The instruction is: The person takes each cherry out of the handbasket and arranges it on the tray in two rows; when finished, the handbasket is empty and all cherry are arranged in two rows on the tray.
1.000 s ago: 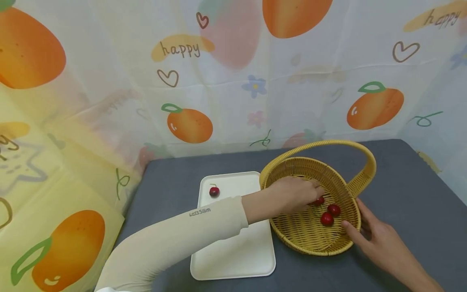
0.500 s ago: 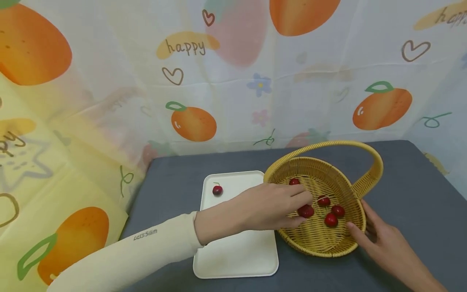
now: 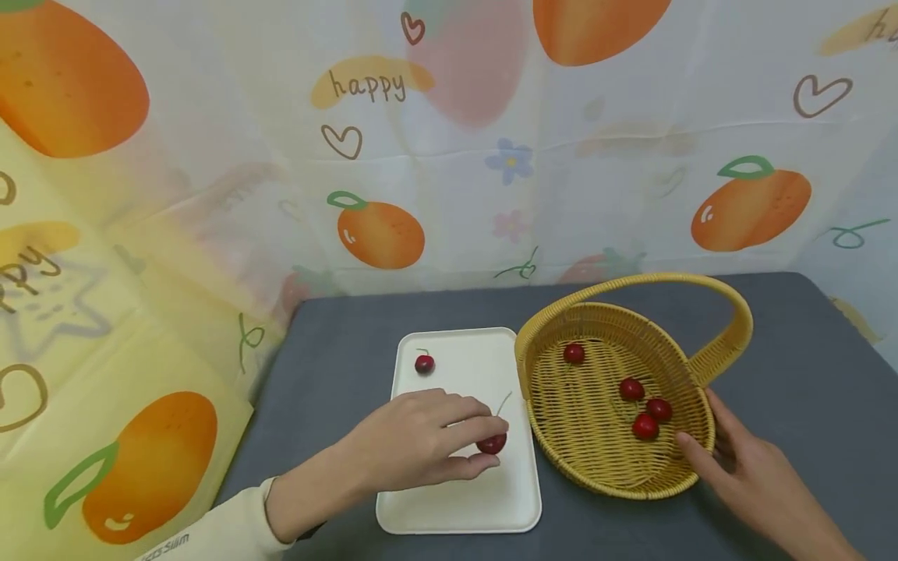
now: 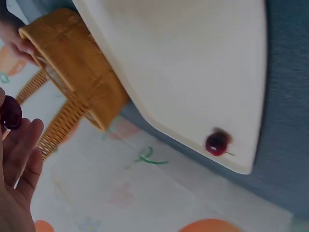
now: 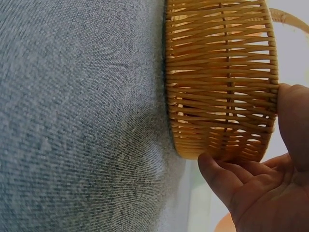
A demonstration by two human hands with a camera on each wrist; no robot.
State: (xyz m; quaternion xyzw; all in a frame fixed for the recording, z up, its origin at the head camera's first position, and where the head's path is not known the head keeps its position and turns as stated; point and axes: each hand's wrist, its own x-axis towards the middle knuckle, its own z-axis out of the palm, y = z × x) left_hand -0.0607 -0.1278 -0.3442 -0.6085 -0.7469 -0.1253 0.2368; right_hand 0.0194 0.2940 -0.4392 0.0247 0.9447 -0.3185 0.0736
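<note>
Over the white tray [image 3: 456, 506], my left hand [image 3: 428, 440] pinches a dark red cherry [image 3: 493, 443] whose green stem points up. The same held cherry [image 4: 10, 113] shows at the edge of the left wrist view. Another cherry [image 3: 424, 364] lies near the tray's far left corner. To the right, a yellow wicker basket [image 3: 582, 475] with an arched handle holds several cherries, one of them a cherry [image 3: 574, 354] toward its back left. My right hand [image 3: 758, 475] grips the basket's right rim, thumb at the rim and fingers against the outer wall [image 5: 222, 87].
A dark grey cloth [image 3: 330, 351] covers the table. Behind and to the left hangs a fruit-printed curtain [image 3: 449, 195]. The basket stands close beside the tray's right edge, its handle [image 3: 652, 279] rising above the bowl.
My left hand has come out of the basket with a cherry and moved left over the tray. The right hand keeps its grip on the basket rim. The head view has shifted slightly.
</note>
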